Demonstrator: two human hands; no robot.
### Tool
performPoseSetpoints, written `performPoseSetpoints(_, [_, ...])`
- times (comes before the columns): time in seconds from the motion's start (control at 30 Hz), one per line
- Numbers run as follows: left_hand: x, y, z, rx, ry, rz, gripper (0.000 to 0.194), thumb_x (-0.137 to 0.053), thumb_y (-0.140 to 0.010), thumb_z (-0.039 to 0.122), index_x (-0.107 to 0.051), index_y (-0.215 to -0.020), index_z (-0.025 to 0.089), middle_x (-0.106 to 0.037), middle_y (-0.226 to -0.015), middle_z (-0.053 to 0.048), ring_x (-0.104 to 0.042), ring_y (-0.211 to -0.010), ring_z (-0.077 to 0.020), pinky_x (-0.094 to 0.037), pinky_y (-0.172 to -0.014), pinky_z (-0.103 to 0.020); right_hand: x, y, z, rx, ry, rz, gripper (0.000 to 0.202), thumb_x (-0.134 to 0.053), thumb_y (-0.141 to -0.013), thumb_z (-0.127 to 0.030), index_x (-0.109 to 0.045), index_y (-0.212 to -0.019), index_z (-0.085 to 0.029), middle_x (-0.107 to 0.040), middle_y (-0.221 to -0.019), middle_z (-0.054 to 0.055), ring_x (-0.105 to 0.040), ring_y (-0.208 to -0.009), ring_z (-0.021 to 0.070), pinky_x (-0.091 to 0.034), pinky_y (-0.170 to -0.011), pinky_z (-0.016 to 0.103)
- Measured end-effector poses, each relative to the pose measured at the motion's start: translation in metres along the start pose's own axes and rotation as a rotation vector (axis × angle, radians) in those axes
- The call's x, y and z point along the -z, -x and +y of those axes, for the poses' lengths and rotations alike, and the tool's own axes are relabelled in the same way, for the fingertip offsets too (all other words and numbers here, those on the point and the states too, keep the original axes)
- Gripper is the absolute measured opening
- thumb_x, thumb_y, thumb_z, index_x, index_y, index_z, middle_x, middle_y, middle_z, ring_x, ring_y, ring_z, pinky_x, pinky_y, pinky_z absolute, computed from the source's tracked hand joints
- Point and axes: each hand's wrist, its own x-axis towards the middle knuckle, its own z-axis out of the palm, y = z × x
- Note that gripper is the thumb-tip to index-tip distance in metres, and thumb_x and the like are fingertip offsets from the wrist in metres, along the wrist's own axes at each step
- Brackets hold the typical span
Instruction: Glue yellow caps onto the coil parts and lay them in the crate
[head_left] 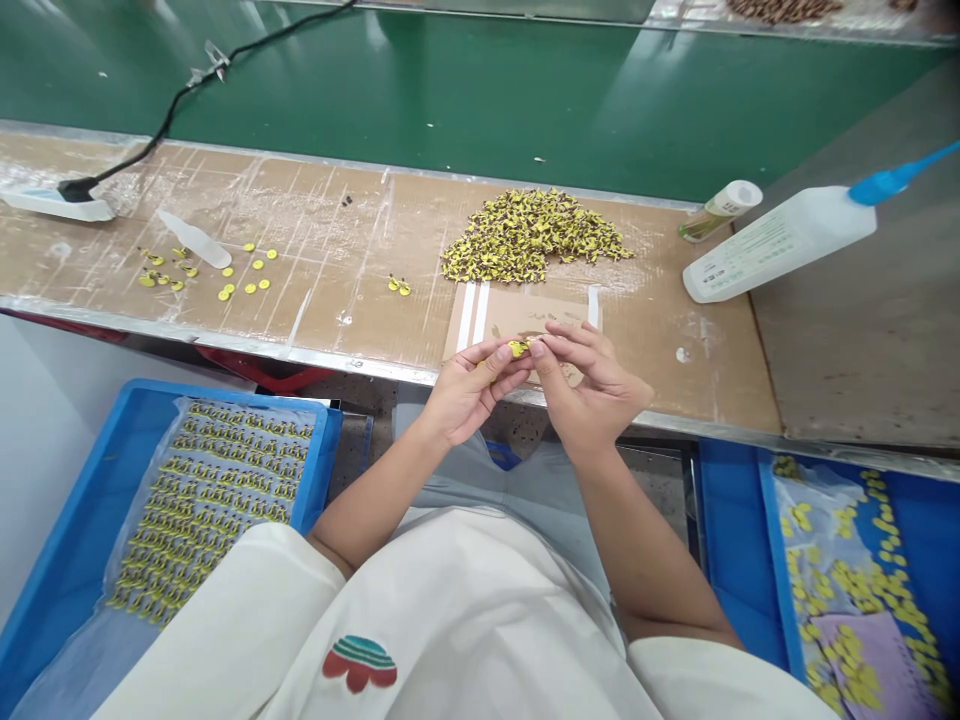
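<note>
My left hand point(476, 385) pinches a small yellow piece point(518, 348) with dark marks between thumb and fingers. Close against it, my right hand point(589, 385) has its thumb and forefinger closed at the piece's right side; whatever lies between those fingertips is too small to make out. Both hands are over the bench's front edge, above a cardboard sheet point(517, 310) with white tape strips. Behind the sheet rises a heap of tiny yellow and dark parts point(536, 235). Two small yellow and black pieces point(399, 285) lie left of the sheet.
Yellow discs point(250, 288) lie at the left near a white strip point(195, 240). A blue-tipped bottle point(780, 245) leans at the right beside a small tube point(720, 210). Blue trays with yellow pieces, one left point(45, 590) and one right point(784, 580), flank me below the bench.
</note>
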Motion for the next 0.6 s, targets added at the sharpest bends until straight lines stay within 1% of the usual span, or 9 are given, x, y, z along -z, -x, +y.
performPoseSetpoints(0.17, [0.0011,-0.0008,-0.0008,-0.023,-0.007,-0.041,0.017,-0.07,-0.078,0.018,-0.073,-0.094,0.014,-0.074,-0.096,-0.005,-0.07,-0.085,-0.0111,-0.052,-0.085,-0.02,0.0018,-0.0009,-0.0003,0.066,0.025,-0.009,0.013,-0.074,-0.075,-0.024,-0.072,-0.088,-0.025,-0.073,-0.093,0.002,-0.069,-0.091,0.0195,-0.046,-0.102,0.049])
performPoseSetpoints(0.27, [0.0017,-0.0007,-0.0012,-0.021,-0.007,-0.035,0.018,-0.071,-0.077,0.018,-0.073,-0.094,0.014,-0.075,-0.095,-0.005,-0.071,-0.084,-0.0113,-0.053,-0.084,-0.02,0.0027,-0.0013,-0.0005,0.049,0.042,-0.022,0.011,-0.074,-0.076,-0.026,-0.072,-0.087,-0.025,-0.073,-0.092,0.002,-0.069,-0.09,0.0194,-0.047,-0.102,0.049])
performPoseSetpoints(0.37, [0.0014,-0.0005,-0.001,-0.005,0.007,-0.022,0.018,-0.072,-0.076,0.017,-0.073,-0.094,0.013,-0.075,-0.093,-0.005,-0.071,-0.082,-0.0109,-0.053,-0.083,-0.019,0.0029,-0.0008,-0.0006,0.026,0.012,-0.012,0.01,-0.074,-0.076,-0.026,-0.071,-0.086,-0.025,-0.073,-0.09,0.002,-0.069,-0.089,0.0196,-0.048,-0.1,0.049])
performPoseSetpoints(0.5, [0.0012,-0.0007,-0.0007,0.025,0.036,0.018,0.018,-0.072,-0.075,0.015,-0.073,-0.093,0.013,-0.075,-0.089,-0.005,-0.071,-0.081,-0.0111,-0.053,-0.086,-0.021,0.0033,0.0002,-0.0002,0.008,0.014,-0.02,0.01,-0.073,-0.076,-0.027,-0.071,-0.085,-0.025,-0.073,-0.088,0.002,-0.069,-0.089,0.02,-0.048,-0.099,0.049])
performPoseSetpoints(0.6, [0.0024,-0.001,-0.0009,0.017,0.015,0.016,0.017,-0.072,-0.075,0.017,-0.073,-0.092,0.013,-0.075,-0.09,-0.005,-0.071,-0.081,-0.0105,-0.053,-0.087,-0.021,0.004,0.0004,0.0,0.009,0.035,-0.028,0.01,-0.074,-0.076,-0.028,-0.071,-0.085,-0.025,-0.072,-0.089,0.002,-0.069,-0.089,0.0201,-0.049,-0.099,0.049])
